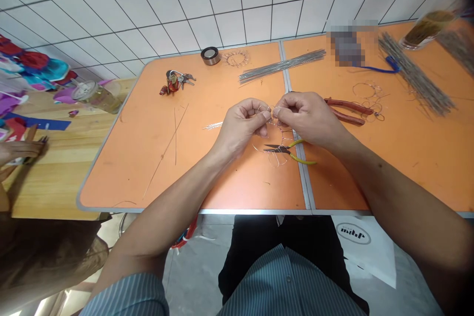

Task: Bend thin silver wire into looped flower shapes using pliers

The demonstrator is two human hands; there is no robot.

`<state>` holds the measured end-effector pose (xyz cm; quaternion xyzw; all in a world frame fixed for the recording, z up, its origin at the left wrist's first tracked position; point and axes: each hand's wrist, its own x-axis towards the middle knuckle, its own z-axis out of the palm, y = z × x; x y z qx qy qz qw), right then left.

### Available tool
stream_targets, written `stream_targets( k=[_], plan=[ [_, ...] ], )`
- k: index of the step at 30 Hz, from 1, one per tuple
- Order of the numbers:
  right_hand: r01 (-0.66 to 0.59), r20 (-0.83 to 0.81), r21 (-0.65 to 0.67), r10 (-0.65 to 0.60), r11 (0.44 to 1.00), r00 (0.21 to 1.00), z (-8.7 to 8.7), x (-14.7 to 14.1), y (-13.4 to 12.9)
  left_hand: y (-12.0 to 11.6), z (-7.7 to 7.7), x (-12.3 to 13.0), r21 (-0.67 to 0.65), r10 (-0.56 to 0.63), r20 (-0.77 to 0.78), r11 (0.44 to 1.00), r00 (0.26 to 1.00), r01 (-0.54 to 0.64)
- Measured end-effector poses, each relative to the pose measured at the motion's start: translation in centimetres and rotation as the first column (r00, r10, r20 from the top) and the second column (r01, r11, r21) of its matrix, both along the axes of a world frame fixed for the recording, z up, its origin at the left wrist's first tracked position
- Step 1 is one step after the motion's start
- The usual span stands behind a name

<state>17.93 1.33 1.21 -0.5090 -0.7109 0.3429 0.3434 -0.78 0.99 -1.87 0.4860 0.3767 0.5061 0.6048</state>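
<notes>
Both hands meet over the middle of the orange table [207, 177], their fingertips nearly touching. My left hand [249, 121] pinches a thin wire between thumb and fingers. On the other side my right hand [301, 113] is closed on the same thin wire piece [283, 133], whose loops hang below the fingers. Just beneath lie yellow-handled pliers [301, 160], with fine wire loops around their dark jaws. Short straight wires [213, 126] stick out to the left of my left hand. Red-handled pliers [348, 111] rest beyond my right hand.
Wire bundles [281, 66] lie at the back and right. Keys [179, 79], a round tin [210, 56] and a wire ring [237, 59] sit at the back left. Loose wires [175, 138] cross at left. A cup [98, 96] and another person's hand [25, 150] are at far left.
</notes>
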Motion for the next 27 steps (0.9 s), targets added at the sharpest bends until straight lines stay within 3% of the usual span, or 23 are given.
stream_targets(
  k=[9, 20, 27],
  plan=[
    [0.003, 0.047, 0.021, -0.004, 1.000, 0.999, 0.03, -0.03, 0.10, -0.14, 0.30, 0.08, -0.027, 0.019, -0.016, 0.999, 1.000, -0.020],
    [0.017, -0.065, -0.005, -0.017, 1.000, 0.998, -0.05, -0.13, -0.12, 0.00, 0.42, -0.17, -0.022, 0.037, -0.050, 0.999, 0.998, -0.039],
    [0.025, 0.017, 0.039, -0.026, 0.999, 1.000, -0.22, -0.29, -0.05, -0.16, 0.07, 0.11, -0.004, 0.055, -0.111, 0.998, 0.992, -0.056]
  ],
)
